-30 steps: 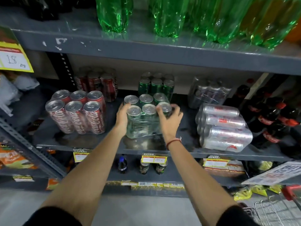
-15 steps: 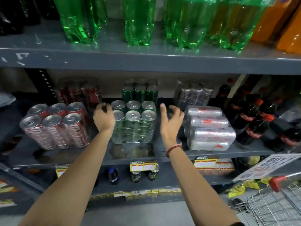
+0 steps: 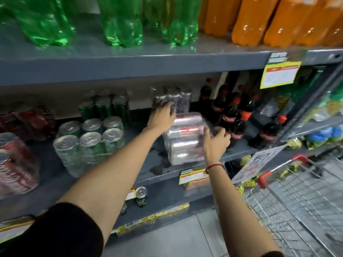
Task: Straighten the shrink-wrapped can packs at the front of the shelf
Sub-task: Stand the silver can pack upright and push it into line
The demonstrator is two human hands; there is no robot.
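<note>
A shrink-wrapped pack of silver cans lies on its side at the front of the grey shelf. My left hand curls over its far left top corner. My right hand clasps its right end, thumb on the front face and fingers round the end. To the left, a green can pack stands upright with nothing touching it. A red can pack stands tilted at the far left front. The view is blurred by motion.
More can packs stand at the back, one of them silver, right behind my left hand. Cola bottles crowd close to the right of the silver pack. A wire cart is at the lower right. Green and orange bottles fill the shelf above.
Both hands have left the green can pack and moved right to the silver pack lying on its side. My view has swung right with them.
</note>
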